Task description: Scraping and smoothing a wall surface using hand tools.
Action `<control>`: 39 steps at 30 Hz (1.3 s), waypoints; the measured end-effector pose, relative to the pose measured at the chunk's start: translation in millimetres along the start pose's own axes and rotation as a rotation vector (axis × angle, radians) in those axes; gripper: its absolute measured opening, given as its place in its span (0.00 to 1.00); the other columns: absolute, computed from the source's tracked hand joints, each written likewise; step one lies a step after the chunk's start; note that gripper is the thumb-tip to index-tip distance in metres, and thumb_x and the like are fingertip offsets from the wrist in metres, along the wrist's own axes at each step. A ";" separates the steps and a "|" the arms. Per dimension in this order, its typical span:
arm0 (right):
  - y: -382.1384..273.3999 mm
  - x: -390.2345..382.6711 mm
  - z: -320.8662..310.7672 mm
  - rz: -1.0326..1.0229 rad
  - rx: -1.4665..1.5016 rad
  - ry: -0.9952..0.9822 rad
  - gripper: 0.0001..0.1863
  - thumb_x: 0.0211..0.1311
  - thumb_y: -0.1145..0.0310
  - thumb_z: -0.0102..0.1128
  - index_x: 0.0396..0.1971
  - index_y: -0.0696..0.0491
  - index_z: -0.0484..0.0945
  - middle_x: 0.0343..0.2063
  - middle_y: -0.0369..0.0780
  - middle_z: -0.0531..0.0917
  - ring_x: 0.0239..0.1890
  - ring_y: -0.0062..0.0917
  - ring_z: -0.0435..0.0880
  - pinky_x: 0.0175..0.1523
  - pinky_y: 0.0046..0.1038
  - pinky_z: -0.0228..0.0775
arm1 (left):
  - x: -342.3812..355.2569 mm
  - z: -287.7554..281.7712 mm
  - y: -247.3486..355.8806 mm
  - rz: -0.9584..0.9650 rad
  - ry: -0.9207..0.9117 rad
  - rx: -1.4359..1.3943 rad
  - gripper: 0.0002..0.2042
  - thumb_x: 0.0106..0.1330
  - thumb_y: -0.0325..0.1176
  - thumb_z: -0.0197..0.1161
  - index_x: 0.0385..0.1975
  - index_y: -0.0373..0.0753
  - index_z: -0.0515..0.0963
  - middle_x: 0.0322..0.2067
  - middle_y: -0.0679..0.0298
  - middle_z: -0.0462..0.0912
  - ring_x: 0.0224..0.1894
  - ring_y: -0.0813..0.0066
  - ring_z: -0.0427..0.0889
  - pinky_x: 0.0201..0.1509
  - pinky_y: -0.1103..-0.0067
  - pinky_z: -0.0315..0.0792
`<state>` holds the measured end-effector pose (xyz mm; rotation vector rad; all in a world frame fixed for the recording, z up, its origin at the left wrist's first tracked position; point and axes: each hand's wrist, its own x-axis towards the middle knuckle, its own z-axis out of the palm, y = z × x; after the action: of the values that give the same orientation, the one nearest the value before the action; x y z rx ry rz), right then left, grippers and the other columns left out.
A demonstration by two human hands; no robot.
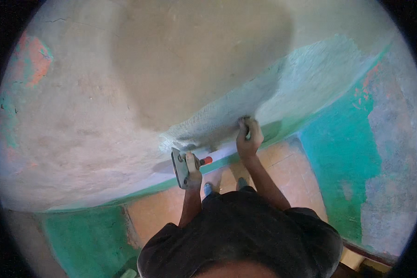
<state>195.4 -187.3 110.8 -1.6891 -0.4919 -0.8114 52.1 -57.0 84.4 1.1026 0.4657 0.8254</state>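
My left hand [194,177] is wrapped round a flat, rectangular plate tool [176,172], perhaps a trowel or a hand sander. Its pale, narrow plate stands on edge just off the wall, with round dark fixings at its ends. A red-orange handle end [207,161] sticks out to the right of the fist. Higher and to the right, my right hand [251,136] has its fingers curled together against the wall [208,83] or very close to it. What those fingers hold, if anything, is hidden. A paler, whitish patch [310,78] spreads over the wall beyond the hands.
Green and grey paint covers the side wall [343,153] at right. More green wall [88,236] shows at lower left. Orange-pink tiles make up the floor [292,173] around my feet [241,184]. An orange and green bare patch [36,58] marks the far left.
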 end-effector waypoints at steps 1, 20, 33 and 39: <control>1.5 14.4 -3.2 -0.043 -0.046 0.015 0.04 0.57 0.81 0.59 0.33 0.60 0.77 0.29 0.47 0.80 0.30 0.39 0.80 0.38 0.31 0.73 | 4.7 1.9 -1.8 0.042 -0.039 0.073 0.10 0.71 0.33 0.54 0.44 0.37 0.64 0.15 0.72 0.62 0.16 0.86 0.61 0.19 0.84 0.58; 22.1 93.7 -35.8 -0.042 -0.150 0.235 0.04 0.58 0.81 0.58 0.34 0.60 0.79 0.30 0.46 0.81 0.32 0.37 0.81 0.39 0.30 0.73 | -8.8 16.9 -9.7 -0.007 -0.143 0.161 0.13 0.67 0.35 0.58 0.21 0.39 0.69 0.15 0.71 0.65 0.15 0.84 0.63 0.18 0.84 0.58; 71.5 60.3 -43.2 -0.118 -0.166 0.221 0.03 0.60 0.80 0.58 0.33 0.62 0.79 0.31 0.45 0.82 0.34 0.36 0.83 0.41 0.30 0.74 | -27.4 42.5 -37.3 -0.110 -0.058 0.120 0.11 0.65 0.34 0.60 0.23 0.38 0.69 0.15 0.71 0.66 0.16 0.85 0.65 0.18 0.82 0.60; 28.5 135.7 -67.8 -0.093 -0.042 0.131 0.05 0.60 0.79 0.57 0.34 0.62 0.79 0.30 0.47 0.82 0.34 0.40 0.82 0.42 0.33 0.74 | -36.4 62.8 -43.5 -0.033 -0.023 0.241 0.08 0.70 0.33 0.56 0.31 0.42 0.66 0.16 0.74 0.60 0.15 0.87 0.59 0.18 0.85 0.55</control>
<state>289.0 -272.2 199.4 -1.6483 -0.4681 -0.9989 88.4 -131.6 67.6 1.3219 0.5736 0.7397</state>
